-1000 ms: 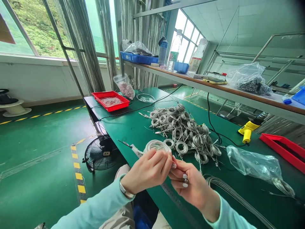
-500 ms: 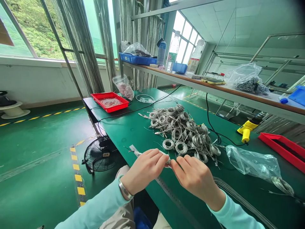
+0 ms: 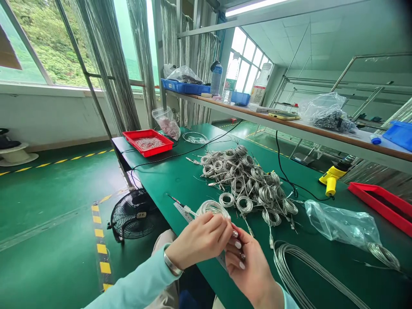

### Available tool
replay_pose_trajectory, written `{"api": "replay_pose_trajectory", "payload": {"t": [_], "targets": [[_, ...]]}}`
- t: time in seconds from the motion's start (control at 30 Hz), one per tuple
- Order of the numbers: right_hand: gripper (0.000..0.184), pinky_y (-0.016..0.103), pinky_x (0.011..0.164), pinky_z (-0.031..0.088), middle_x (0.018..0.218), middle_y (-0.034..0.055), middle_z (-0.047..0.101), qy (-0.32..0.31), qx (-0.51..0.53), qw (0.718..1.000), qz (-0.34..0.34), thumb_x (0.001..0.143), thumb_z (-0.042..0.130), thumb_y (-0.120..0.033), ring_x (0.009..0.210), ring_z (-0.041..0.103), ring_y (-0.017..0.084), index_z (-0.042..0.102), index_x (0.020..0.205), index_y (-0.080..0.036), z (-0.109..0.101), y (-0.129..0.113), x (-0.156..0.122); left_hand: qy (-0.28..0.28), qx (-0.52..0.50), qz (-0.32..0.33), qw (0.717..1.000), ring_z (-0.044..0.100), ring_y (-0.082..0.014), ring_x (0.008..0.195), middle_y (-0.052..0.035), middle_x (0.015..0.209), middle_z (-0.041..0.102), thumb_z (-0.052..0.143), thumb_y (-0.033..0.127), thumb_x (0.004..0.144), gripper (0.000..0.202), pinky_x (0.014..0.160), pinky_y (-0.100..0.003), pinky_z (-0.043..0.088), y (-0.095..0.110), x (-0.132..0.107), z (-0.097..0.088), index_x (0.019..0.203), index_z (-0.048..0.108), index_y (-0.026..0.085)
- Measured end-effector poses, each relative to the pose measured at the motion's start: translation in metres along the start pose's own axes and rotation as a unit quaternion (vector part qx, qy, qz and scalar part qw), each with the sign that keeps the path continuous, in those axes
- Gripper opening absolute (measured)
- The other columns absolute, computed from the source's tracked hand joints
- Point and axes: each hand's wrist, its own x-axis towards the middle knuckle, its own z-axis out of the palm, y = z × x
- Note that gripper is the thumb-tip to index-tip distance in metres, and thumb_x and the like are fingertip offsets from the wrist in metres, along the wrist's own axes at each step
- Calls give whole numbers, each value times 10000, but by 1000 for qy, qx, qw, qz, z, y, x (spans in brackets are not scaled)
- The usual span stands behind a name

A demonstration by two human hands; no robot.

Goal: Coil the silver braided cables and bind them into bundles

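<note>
The posture of the right hand [image 3: 249, 266] was changed within the last half second; its back had been turned upward, with a small gap left between the hands, whereas its curled fingers and nails were now exposed beside the left hand [image 3: 206, 236]. The wire coil [image 3: 209, 205] was held in a narrow pinch by the left hand, above the near edge of the worktop [image 3: 170, 182]; its loops, previously hidden, were again shown beyond the knuckles; its lead end [image 3: 175, 200] was pointed leftward, near the ruler [image 3: 182, 212]. Whether wire was gripped by the right hand could not be told; the pile of coils [image 3: 240, 169] was left undisturbed; the change was judged a regrip, with handling of the coil unfinished.
</note>
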Motion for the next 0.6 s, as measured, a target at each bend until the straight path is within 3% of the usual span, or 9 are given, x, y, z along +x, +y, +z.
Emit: {"api": "replay_pose_trajectory", "payload": {"t": [0.07,0.13,0.3,0.37,0.4,0.43,0.47,0.57,0.6], "targets": [[379,196,347,199,563,-65,317,-34,-139,989,-42,760,584,-531,409,221,61,408,686,-205,-6,-5,-5,20,-41,-12,999,560,-143,631,-33,686,606,411,86,938,164,562,-282,468,-6,-1,-3,911,573,85],[313,220,415,303,638,-13,437,-57,-370,905,-200,878,482,-473,488,384,98,496,773,-179,-16,-14,-7,21,-85,-30,996,559,-144,639,-31,694,612,395,102,950,161,569,-280,463,-11,-1,-7,936,556,97],[55,276,573,324,771,46,577,-16,-701,402,-589,901,518,-139,660,491,141,568,925,-135,-34,-41,-4,-30,-164,-38,985,557,-140,657,-17,701,594,369,144,972,159,591,-274,459,-16,0,-10,940,525,134],[108,291,534,259,647,8,529,-44,-716,291,-633,882,536,-84,580,424,126,552,796,-149,-34,-47,-2,-42,-183,-36,982,547,-135,645,-11,699,584,389,174,973,150,599,-275,459,-14,1,-10,922,526,140],[161,295,521,237,605,-4,496,-64,-710,293,-637,880,530,-76,555,395,122,530,741,-157,-33,-47,-1,-45,-186,-35,981,541,-134,637,-10,696,581,395,177,971,151,596,-275,458,-13,1,-9,914,528,139],[205,292,514,232,589,-7,473,-80,-694,343,-628,892,506,-84,547,385,119,506,703,-164,-30,-44,0,-44,-181,-33,982,539,-134,632,-9,690,578,395,170,970,156,591,-276,456,-11,2,-9,907,533,136],[244,282,505,238,587,-7,455,-89,-664,439,-598,913,468,-113,543,382,115,482,676,-169,-27,-40,1,-37,-166,-30,985,538,-137,628,-9,681,577,393,153,966,163,582,-278,453,-10,2,-7,902,540,128],[336,233,431,244,560,-37,339,-64,-430,824,-363,951,397,-351,466,290,92,400,655,-193,-14,-20,3,-5,-65,-8,998,543,-148,621,-20,659,577,418,90,937,159,558,-290,442,-6,3,-2,895,571,92],[364,218,399,227,558,-57,287,-51,-327,907,-260,920,428,-458,442,229,80,376,664,-203,-10,-13,4,2,-30,2,1000,543,-149,618,-24,657,578,436,77,925,146,555,-292,440,-6,2,-1,894,579,81]]}}
